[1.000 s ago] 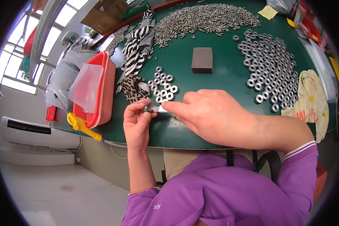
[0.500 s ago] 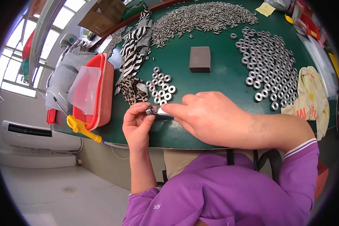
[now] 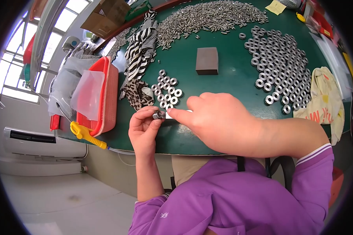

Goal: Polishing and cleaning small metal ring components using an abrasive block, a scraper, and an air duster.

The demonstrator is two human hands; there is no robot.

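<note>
Near the table's front edge, my left hand (image 3: 142,128) pinches a shiny metal ring (image 3: 157,115) between thumb and fingers. My right hand (image 3: 225,124) is closed on a slim white strip-like tool (image 3: 168,116), index finger stretched along it. The tool's tip meets the ring's opening; how far it reaches inside is hidden. Just beyond my hands lies a small group of similar metal rings (image 3: 171,90). Farther off sits a grey-brown block (image 3: 207,61). At the right, a large cluster of rings (image 3: 278,66) covers part of the green table (image 3: 227,84).
A heap of small metal pins (image 3: 211,17) spreads along the back. Zebra-striped cloth (image 3: 139,55) and leopard-print cloth (image 3: 137,94) lie left of the small rings. A red basket (image 3: 110,98) and yellow air gun (image 3: 82,131) stand at the left edge. A cream cloth (image 3: 321,102) lies right.
My right hand has shifted slightly, its index finger now straighter along the white tool. The left hand still holds the ring in nearly the same place.
</note>
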